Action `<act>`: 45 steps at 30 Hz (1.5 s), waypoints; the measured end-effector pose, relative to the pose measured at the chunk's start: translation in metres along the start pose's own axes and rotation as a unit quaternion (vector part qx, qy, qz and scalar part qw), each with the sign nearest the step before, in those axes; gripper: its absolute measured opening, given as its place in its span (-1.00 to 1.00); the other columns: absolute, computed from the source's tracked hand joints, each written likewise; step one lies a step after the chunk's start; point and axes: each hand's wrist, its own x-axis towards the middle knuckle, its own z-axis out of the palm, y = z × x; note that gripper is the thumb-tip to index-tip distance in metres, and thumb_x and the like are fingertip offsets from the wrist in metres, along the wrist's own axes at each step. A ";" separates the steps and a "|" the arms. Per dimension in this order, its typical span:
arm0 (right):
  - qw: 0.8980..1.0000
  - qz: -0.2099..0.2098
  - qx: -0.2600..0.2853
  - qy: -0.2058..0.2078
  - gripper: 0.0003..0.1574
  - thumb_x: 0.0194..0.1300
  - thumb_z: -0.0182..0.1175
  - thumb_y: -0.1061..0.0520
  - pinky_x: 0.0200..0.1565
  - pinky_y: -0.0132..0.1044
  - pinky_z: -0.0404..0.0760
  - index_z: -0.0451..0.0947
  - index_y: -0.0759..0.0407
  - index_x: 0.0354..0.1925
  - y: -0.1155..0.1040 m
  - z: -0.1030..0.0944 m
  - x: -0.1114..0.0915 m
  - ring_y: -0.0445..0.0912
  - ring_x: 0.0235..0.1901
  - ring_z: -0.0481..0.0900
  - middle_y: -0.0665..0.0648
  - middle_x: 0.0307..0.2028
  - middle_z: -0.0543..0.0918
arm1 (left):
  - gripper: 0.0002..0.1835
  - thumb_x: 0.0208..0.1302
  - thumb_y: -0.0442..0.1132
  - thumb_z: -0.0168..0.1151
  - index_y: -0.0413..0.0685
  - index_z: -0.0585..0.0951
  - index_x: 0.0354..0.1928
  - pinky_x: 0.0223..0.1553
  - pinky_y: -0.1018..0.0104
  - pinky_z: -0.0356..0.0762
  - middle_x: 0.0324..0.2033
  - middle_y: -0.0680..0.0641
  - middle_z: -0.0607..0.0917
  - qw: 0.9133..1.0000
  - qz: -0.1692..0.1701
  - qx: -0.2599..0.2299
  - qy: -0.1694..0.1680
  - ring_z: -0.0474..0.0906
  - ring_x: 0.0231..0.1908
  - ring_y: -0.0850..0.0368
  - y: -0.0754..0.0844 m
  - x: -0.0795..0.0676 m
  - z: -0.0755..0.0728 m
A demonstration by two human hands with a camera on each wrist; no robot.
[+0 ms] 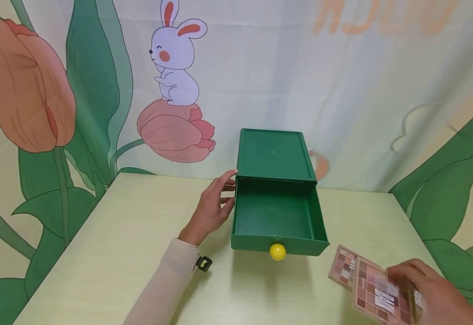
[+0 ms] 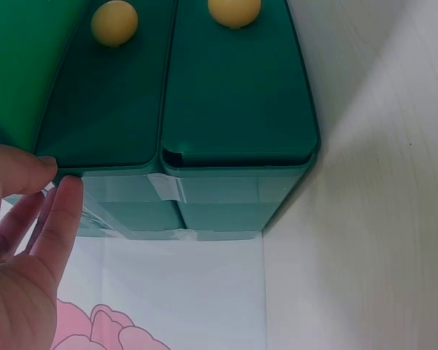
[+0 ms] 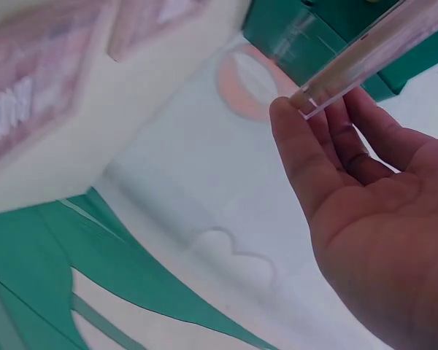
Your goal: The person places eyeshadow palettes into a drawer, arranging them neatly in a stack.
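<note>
A green drawer cabinet (image 1: 275,153) stands against the backdrop, its top drawer (image 1: 275,212) pulled out and bare inside. A yellow knob (image 1: 278,252) is on the drawer front. My left hand (image 1: 212,207) touches the cabinet's left side with extended fingers; in the left wrist view its thumb lies at the front edge. At the lower right, my right hand (image 1: 435,289) holds an eyeshadow palette (image 3: 372,58), seen nearly edge-on in the right wrist view. Beside that hand, a second palette (image 1: 376,289) lies partly over a third palette (image 1: 343,266) on the table.
Two closed lower drawers, with one yellow knob (image 2: 114,23) and another knob (image 2: 234,9), show in the left wrist view. Pale wood-look table (image 1: 139,253) spreads around the cabinet. Behind hangs a cloth backdrop (image 1: 261,67) with a rabbit and tulips. A black clip-like piece (image 1: 204,263) sits at my left wrist.
</note>
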 end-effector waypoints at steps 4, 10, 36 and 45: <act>0.999 -0.033 -0.017 0.033 0.18 -0.33 0.77 -0.35 -0.30 -0.37 0.60 0.57 0.13 0.19 -0.007 -0.011 0.003 -0.42 -0.17 0.38 0.03 0.07 0.52 | -0.05 0.41 -0.49 0.32 0.40 0.14 0.63 0.10 0.10 0.78 0.26 -0.14 0.57 1.000 0.000 -0.002 -0.001 0.65 0.25 -0.06 0.001 0.000 -0.001; 0.998 -0.043 -0.020 0.052 0.16 -0.33 0.78 -0.31 -0.31 -0.38 0.58 0.57 0.11 0.19 -0.020 -0.034 0.008 -0.40 -0.16 0.39 -0.02 0.06 0.52 | -0.05 0.40 -0.51 0.32 0.38 0.14 0.64 0.08 0.07 0.79 0.25 -0.16 0.57 1.000 0.007 -0.005 -0.001 0.66 0.24 -0.15 -0.001 0.000 0.000; 0.990 -0.102 -0.085 0.052 0.20 -0.20 0.65 -0.52 -0.09 -0.21 0.75 0.54 0.04 0.28 -0.098 -0.106 0.065 -0.17 -0.04 0.51 -0.08 0.10 0.53 | -0.04 0.40 -0.50 0.32 0.40 0.15 0.63 0.08 0.07 0.80 0.25 -0.16 0.57 1.000 0.000 -0.001 0.004 0.66 0.23 -0.10 0.002 0.000 0.000; 0.983 -0.166 -0.055 0.051 0.15 -0.21 0.63 -0.54 -0.25 -0.35 0.64 0.59 0.08 0.20 -0.123 -0.106 0.100 -0.20 -0.14 0.47 -0.07 0.02 0.56 | -0.05 0.39 -0.51 0.32 0.34 0.15 0.63 0.06 0.04 0.80 0.23 -0.19 0.59 1.000 0.008 0.002 0.009 0.67 0.22 -0.16 0.004 -0.001 0.001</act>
